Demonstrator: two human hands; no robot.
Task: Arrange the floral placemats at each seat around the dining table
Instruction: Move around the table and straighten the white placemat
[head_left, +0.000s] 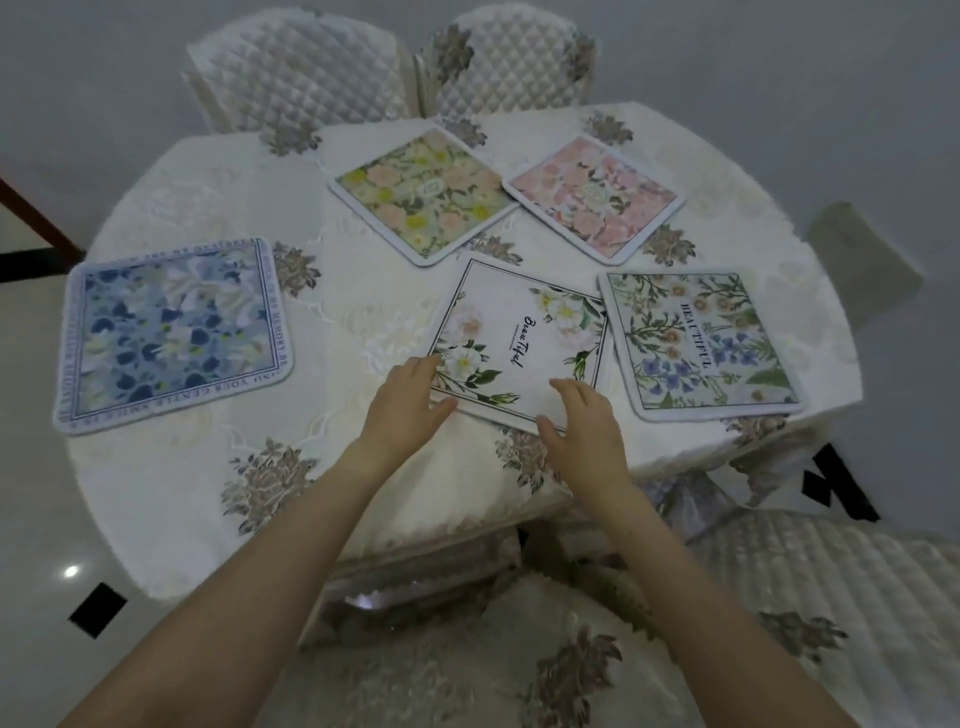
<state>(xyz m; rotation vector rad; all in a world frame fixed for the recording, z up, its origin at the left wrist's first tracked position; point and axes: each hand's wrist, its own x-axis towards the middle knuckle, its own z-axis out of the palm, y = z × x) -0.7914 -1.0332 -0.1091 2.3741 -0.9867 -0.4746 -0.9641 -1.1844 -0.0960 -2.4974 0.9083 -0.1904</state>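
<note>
- Landmark for everything here is the white "Beautiful" script placemat, sitting a bit crooked near the front edge of the round table, which has a cream tablecloth with grey flower patches.
- Far left of it, well apart — the blue floral placemat with lettering round its border, lying flat near the table's left rim.
- Behind it and slightly left, the yellow-and-peach floral placemat, turned diamond-wise.
- Left hand is on the script mat's near-left corner: fingertips on the mat edge, thumb spread along the front edge. Fingers loose and apart, pressing flat more than pinching — I can't tell whether anything is tucked under the corner.
- Right hand is at the same mat's near-right corner, fingers spread and laid over the edge, thumb at the front rim; open, not clamped on it.
- Behind it to the right, the pink floral placemat, its corner touching the yellow one's.
- Just beside it on the right, the botanical placemat with "BEAUTIFUL" in block letters, edges nearly touching, close to the table's right rim.
- Two quilted chairs stand behind the table, beyond the yellow mat.
</note>
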